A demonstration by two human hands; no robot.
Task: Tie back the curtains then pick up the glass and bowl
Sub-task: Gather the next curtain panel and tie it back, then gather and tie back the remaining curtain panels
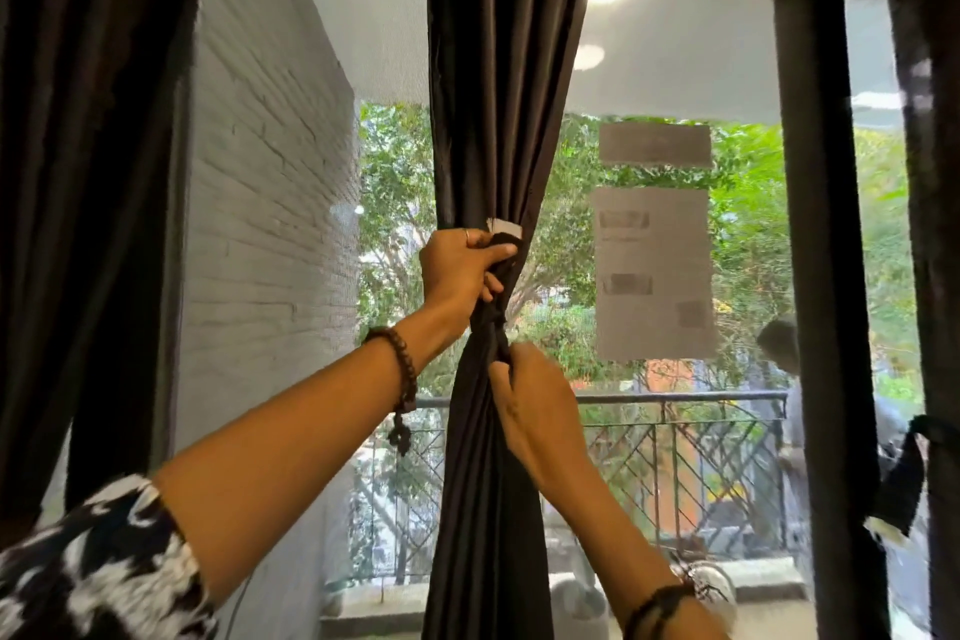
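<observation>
Head view, curtain (498, 120) hanging vertical, hands gripping

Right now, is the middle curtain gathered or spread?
Gathered: the middle curtain narrows to a bunch where the left hand and right hand grip it.

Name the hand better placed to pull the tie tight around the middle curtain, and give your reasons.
Probably the right hand: it pinches the tie below the gathered curtain, free to draw down. The left hand grips the bunched fabric higher up, holding it together.
</observation>
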